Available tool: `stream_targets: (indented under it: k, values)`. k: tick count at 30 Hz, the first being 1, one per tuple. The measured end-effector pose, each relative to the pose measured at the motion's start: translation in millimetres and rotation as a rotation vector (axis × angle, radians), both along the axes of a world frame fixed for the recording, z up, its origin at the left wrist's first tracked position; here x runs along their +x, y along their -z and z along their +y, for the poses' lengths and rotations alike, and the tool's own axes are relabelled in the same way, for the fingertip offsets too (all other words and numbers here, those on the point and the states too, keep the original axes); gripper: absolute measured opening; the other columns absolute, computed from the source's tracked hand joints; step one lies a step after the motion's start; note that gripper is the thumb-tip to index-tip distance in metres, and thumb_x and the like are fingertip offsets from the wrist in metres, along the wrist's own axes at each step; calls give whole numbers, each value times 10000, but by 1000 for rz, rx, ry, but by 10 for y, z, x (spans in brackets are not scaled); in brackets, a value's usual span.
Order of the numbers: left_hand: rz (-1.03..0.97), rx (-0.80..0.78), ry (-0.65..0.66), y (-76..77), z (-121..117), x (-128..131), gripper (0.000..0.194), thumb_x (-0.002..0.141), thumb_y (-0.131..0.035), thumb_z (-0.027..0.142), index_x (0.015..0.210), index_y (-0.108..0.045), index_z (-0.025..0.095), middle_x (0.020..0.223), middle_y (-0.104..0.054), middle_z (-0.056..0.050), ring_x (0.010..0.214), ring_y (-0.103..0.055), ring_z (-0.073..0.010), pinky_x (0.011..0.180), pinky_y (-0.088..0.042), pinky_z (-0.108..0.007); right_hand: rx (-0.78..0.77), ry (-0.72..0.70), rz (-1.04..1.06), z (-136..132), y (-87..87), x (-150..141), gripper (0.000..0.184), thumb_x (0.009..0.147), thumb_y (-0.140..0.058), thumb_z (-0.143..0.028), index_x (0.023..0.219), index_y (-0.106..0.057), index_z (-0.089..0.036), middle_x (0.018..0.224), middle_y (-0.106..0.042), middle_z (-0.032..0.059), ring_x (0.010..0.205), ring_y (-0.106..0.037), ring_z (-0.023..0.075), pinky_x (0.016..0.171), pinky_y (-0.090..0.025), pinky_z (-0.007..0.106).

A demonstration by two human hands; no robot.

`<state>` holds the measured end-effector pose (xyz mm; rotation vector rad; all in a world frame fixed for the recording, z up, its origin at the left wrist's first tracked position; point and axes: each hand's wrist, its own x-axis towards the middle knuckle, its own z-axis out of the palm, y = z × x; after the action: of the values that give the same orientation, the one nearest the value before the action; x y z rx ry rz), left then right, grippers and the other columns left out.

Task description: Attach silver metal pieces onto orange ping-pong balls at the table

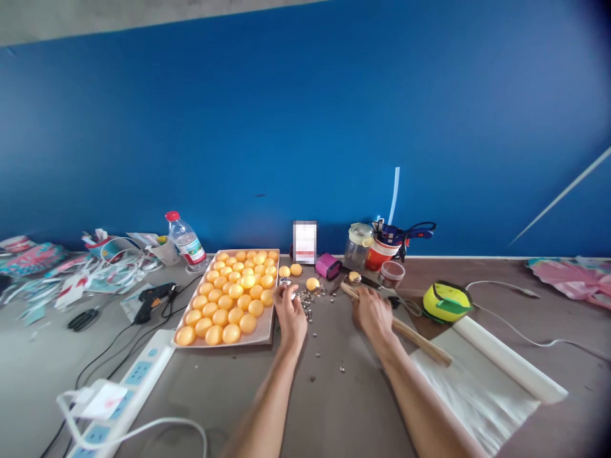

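Note:
My left hand point(292, 320) is beside the right edge of a shallow tray point(274, 331) filled with orange table tennis balls point(220, 317). Its thumb and fingers are pinched, with a small shiny metal piece point(293, 295) showing at the tips. More shiny metal pieces point(308, 305) lie heaped and scattered between my hands. Wrapped over a wooden stick point(420, 341), my right hand point(373, 313) is closed and partly hides it. Just beyond that hand is a ball-like piece point(354, 277). Three loose orange balls point(312, 284) rest behind the metal pieces.
Behind stand a purple box point(328, 266), a lidded jar point(359, 247) and a red cup of tools point(382, 253). To the right are a yellow-green pouch point(447, 301) and a white roll point(513, 362). A power strip point(138, 375), glue gun point(151, 302) and bottle point(187, 242) are left.

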<state>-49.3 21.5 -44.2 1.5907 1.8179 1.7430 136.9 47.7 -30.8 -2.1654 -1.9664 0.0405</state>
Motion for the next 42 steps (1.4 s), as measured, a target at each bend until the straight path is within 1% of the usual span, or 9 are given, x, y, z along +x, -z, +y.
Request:
stream_targets:
  k: [5, 10, 15, 19, 22, 24, 29, 33, 42]
  values:
    - [79, -3, -27, 88, 39, -15, 308, 791, -409, 35, 1009, -578, 172, 1095, -459, -119, 1081, -476, -226, 947, -421, -416, 88, -13, -25, 23, 89, 1, 242, 866, -424, -197, 1015, -613, -171, 1002, -612, 127, 979, -543, 263, 777, -333, 356]
    - [112, -21, -36, 148, 63, 6, 312, 761, -487, 45, 1031, -576, 171, 1156, -425, -130, 1152, -428, -256, 984, -393, -452, 186, -39, 0, 16, 97, -10, 237, 847, -450, -178, 999, -632, -172, 1005, -588, 135, 941, -518, 273, 759, -335, 368]
    - [96, 79, -25, -21, -10, 18, 286, 802, -443, 48, 1029, -571, 168, 1132, -455, -130, 1116, -468, -229, 940, -427, -412, 461, -223, 150, -42, 69, -140, 236, 834, -491, -188, 1042, -601, -170, 1067, -569, 121, 958, -489, 257, 807, -360, 371]
    - [123, 212, 110, -158, -103, 40, 209, 841, -408, 62, 883, -582, 170, 976, -545, -87, 985, -539, -179, 877, -455, -335, 529, -432, 319, -71, 124, -297, 197, 865, -445, -185, 998, -586, -151, 992, -573, 112, 930, -503, 230, 815, -401, 359]
    - [124, 124, 246, -136, -131, 76, 234, 852, -378, 51, 870, -575, 175, 820, -588, -46, 760, -568, -136, 715, -481, -263, 528, -538, 412, -73, 177, -362, 205, 867, -418, -164, 999, -574, -153, 990, -570, 113, 936, -512, 221, 807, -433, 352]
    - [146, 76, 271, -89, -130, 101, 241, 832, -392, 28, 859, -579, 177, 803, -601, -41, 766, -569, -142, 726, -476, -270, 492, -559, 430, -73, 204, -376, 203, 859, -415, -149, 980, -578, -155, 976, -575, 111, 928, -521, 216, 799, -448, 347]
    - [164, 44, 281, -29, -121, 138, 265, 777, -417, -20, 851, -584, 172, 869, -600, -60, 839, -575, -153, 789, -491, -296, 394, -525, 390, -57, 264, -371, 159, 829, -440, -122, 862, -592, -156, 902, -584, 102, 900, -539, 218, 821, -459, 364]
    - [183, 20, 269, -6, -114, 132, 305, 755, -424, -35, 909, -580, 176, 979, -596, -83, 952, -576, -170, 872, -487, -334, 374, -544, 419, -44, 287, -373, 158, 813, -452, -114, 865, -594, -158, 935, -587, 109, 930, -544, 224, 848, -466, 377]
    - [266, -99, 147, 275, -49, 106, 376, 813, -418, 56, 1162, -518, 150, 1327, -477, -174, 1272, -426, -261, 1005, -416, -456, 239, -547, 425, -118, 252, -455, 401, 814, -460, -132, 1205, -547, -149, 1276, -535, 138, 1205, -463, 258, 1008, -405, 427]
